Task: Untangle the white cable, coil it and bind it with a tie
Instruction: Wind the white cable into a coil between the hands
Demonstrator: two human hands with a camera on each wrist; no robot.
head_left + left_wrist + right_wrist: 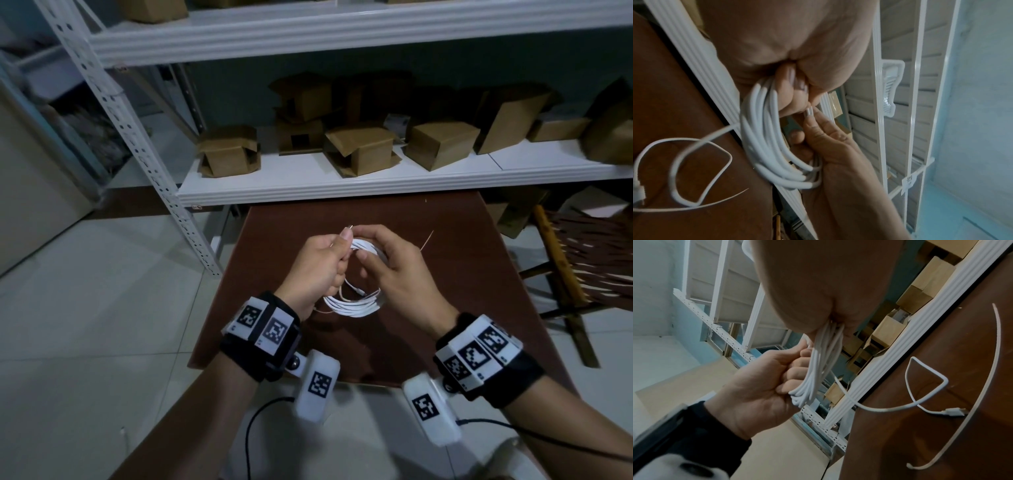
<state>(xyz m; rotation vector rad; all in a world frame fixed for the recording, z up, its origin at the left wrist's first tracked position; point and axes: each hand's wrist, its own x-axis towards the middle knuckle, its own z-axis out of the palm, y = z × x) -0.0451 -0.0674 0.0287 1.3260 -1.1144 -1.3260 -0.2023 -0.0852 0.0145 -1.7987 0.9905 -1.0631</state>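
The white cable (356,306) is wound into a coil (764,138) held upright above the brown table (428,325). My left hand (318,263) grips the coil's left side with curled fingers, its thumb up near a small connector at the top. My right hand (394,267) curls round the coil's right side (818,366). One loose end with a plug (953,412) trails down onto the table. A thin white tie (992,361) lies curved on the table beside it, free of both hands (427,240).
A white metal shelf (342,192) with several cardboard boxes (363,150) stands just behind the table. Its perforated upright (137,137) slants down at the left. A wooden slatted frame (582,267) sits on the floor to the right. Pale floor tiles lie to the left.
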